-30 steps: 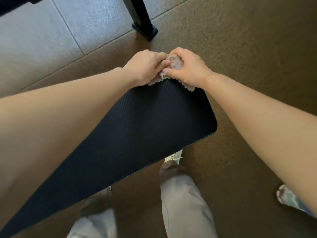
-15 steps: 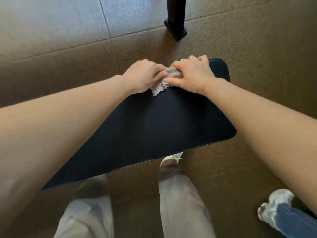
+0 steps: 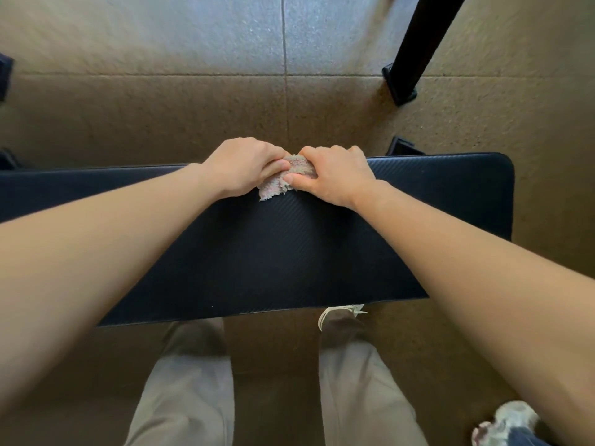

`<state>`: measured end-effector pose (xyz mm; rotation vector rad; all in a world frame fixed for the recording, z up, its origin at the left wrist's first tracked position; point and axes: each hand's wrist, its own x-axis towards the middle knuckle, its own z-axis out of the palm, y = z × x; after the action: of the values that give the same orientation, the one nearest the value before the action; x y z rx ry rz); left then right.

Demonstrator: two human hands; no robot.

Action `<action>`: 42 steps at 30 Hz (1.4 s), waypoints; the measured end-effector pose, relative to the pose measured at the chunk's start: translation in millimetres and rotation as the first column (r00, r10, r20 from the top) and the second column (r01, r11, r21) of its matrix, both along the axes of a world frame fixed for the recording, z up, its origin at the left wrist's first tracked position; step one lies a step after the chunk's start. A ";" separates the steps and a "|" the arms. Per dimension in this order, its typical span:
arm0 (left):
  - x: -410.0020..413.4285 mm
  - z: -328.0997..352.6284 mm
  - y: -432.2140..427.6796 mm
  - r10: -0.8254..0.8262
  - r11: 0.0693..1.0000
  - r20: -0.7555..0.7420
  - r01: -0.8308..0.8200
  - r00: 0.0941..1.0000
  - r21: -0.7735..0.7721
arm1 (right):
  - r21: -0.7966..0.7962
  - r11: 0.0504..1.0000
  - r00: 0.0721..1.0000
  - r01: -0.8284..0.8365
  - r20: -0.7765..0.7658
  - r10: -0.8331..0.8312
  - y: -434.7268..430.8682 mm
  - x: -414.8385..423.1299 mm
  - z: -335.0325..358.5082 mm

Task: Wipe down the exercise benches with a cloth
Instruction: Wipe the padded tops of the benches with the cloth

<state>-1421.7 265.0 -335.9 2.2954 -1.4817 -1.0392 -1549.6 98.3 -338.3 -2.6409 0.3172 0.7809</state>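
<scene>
A small gray cloth lies bunched at the far edge of the dark surface, in the middle of the frame. The left hand and right hand sit on each side of it. Their curled fingers pinch the cloth between them. One frayed corner sticks out below.

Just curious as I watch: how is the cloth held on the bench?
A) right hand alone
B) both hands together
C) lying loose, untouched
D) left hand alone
B: the left hand and the right hand both grip the bunched cloth near the far edge of the dark bench.
</scene>
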 end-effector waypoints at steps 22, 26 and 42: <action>146.0 -12.3 293.1 0.099 0.994 0.345 -0.106 0.933 0.001 | 0.110 0.972 0.977 -0.207 -0.036 0.212 275.3 181.4 -4.6; 175.1 -19.3 361.1 0.158 0.986 0.391 -0.163 0.907 -0.021 | 0.124 0.961 0.967 -0.247 -0.030 0.252 336.7 220.4 -6.6; 248.5 -10.3 539.9 0.422 0.878 0.401 -0.477 0.813 0.044 | 0.123 0.935 0.941 -0.333 -0.021 0.338 522.8 325.8 -9.4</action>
<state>-1173.3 804.9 -346.2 2.8796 -0.8902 -0.5993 -1223.9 621.1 -347.7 -2.6011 -0.1737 0.9289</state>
